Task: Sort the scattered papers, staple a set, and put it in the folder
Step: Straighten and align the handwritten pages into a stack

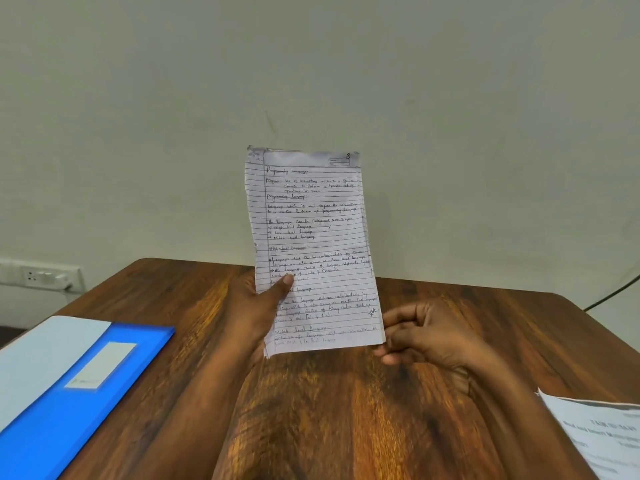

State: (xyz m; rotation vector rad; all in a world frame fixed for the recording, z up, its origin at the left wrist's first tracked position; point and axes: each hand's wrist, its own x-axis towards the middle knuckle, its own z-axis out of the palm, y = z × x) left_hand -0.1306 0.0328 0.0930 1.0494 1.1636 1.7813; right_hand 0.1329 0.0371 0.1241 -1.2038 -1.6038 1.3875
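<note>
A lined, handwritten paper set point(311, 237) stands upright above the wooden table point(346, 410), facing me. My left hand point(258, 306) grips its lower left edge, thumb pressed on the front. My right hand point(426, 332) is at the lower right corner with curled fingers; whether it holds the paper I cannot tell. A blue folder point(69, 393) with a white label lies at the table's left edge. No stapler is in view.
A printed sheet point(602, 434) lies at the table's right front corner. A pale wall rises behind the table, with a socket strip point(41, 275) low on the left and a dark cable point(613, 292) on the right.
</note>
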